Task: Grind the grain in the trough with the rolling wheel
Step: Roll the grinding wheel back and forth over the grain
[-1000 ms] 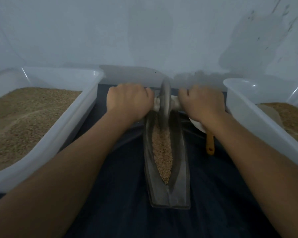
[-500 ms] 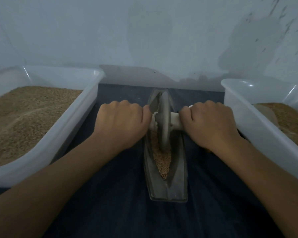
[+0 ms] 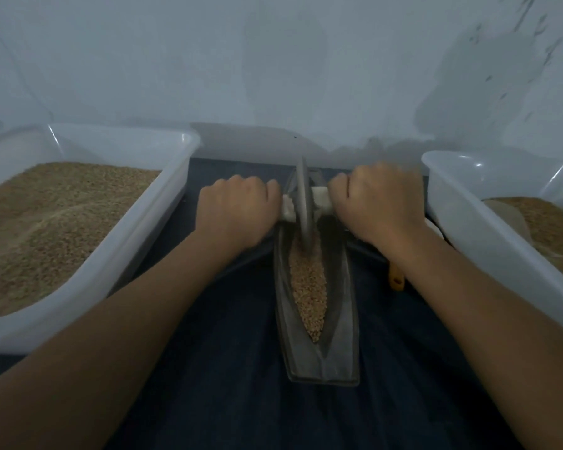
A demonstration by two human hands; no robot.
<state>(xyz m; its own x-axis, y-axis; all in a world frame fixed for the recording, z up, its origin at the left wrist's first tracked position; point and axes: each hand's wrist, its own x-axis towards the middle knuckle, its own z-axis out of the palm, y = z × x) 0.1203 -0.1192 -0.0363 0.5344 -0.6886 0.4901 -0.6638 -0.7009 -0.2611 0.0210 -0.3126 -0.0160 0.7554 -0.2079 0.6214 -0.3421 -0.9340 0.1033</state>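
Between the two white tubs, on the dark cloth [image 3: 228, 394], I see the long metal trough [image 3: 342, 336] running away from me toward the wall. My left hand [image 3: 238, 212] is curled round the pale handle [image 3: 287, 207] on one side of the rolling wheel [image 3: 303, 203], and my right hand [image 3: 379, 203] is wrapped round the handle's other end, knuckles up on both. I have the wheel standing upright on its edge at the far end of the trough, its lower rim down in the grain [image 3: 307, 287], which lies in a narrow strip along the channel toward me. To my left, the left tub [image 3: 88, 287] holds a deep bed of grain; the right tub [image 3: 488, 235] holds some too. Something small and orange [image 3: 397, 279] pokes out beside my right wrist, but I cannot tell what it is.
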